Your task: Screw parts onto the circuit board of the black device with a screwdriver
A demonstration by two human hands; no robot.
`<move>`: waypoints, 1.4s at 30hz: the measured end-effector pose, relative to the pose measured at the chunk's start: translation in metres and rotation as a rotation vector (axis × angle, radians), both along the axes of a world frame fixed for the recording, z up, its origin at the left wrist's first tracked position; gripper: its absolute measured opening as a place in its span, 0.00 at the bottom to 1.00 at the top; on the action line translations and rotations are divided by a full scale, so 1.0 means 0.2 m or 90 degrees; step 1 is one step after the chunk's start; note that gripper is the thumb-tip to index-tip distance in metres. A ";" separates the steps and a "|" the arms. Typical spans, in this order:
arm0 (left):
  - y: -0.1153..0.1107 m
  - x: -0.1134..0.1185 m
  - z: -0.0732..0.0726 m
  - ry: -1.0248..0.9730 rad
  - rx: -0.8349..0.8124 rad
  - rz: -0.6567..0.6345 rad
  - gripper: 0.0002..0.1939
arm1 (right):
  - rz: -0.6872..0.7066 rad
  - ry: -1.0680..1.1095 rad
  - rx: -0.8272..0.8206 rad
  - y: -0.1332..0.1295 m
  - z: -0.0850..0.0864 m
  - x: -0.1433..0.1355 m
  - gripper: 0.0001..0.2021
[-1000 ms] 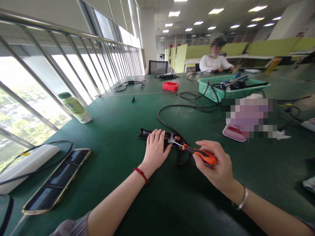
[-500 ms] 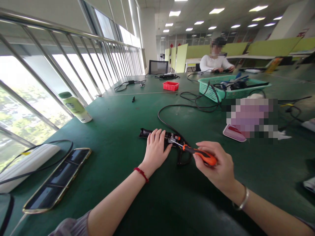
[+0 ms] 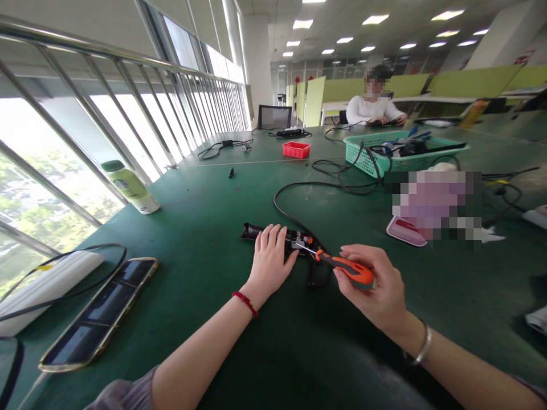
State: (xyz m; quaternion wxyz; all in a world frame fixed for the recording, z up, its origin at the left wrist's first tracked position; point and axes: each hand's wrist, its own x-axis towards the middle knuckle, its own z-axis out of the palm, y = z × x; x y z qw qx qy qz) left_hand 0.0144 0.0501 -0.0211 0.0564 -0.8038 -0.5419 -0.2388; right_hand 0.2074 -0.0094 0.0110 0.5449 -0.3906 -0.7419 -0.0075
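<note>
A black corded device (image 3: 252, 231) lies on the green table with its housing open at the right end. Metal and orange parts show there, and a black loop-shaped handle part (image 3: 313, 278) sits below. My left hand (image 3: 270, 250) is laid over the device's middle, fingers across the top and thumb along the near side, holding it down. In my right hand (image 3: 378, 285) is an orange and black screwdriver (image 3: 348, 269), gripped by its handle. Its shaft points left, with the tip at the exposed metal part (image 3: 298, 244) beside my left thumb. The exact tip contact is too small to see.
Left lie a phone (image 3: 102, 313), a white bar-shaped object (image 3: 55, 285) and a green-capped bottle (image 3: 130, 187). Further back are a red tray (image 3: 296, 150) and a green basket (image 3: 371, 162) with tools and cables. A person (image 3: 371, 108) sits across the table.
The screwdriver handle and my right hand have shifted very slightly left. My left hand and the black device look unmoved.
</note>
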 end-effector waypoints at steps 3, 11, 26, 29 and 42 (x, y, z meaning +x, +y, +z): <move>0.00 0.00 0.00 -0.002 0.005 -0.002 0.25 | -0.002 -0.003 -0.012 0.00 0.00 0.00 0.13; 0.00 0.00 0.00 -0.006 -0.002 -0.004 0.24 | 0.048 0.008 0.031 0.00 0.01 0.00 0.17; 0.00 0.00 0.00 -0.003 0.001 -0.001 0.25 | 0.043 0.024 0.031 0.01 -0.01 0.00 0.18; 0.00 0.00 0.00 -0.003 0.005 -0.002 0.24 | 0.022 0.006 0.010 0.00 0.01 0.00 0.15; 0.00 0.00 0.01 -0.007 0.005 -0.001 0.24 | 0.023 0.014 -0.017 0.00 0.00 0.00 0.15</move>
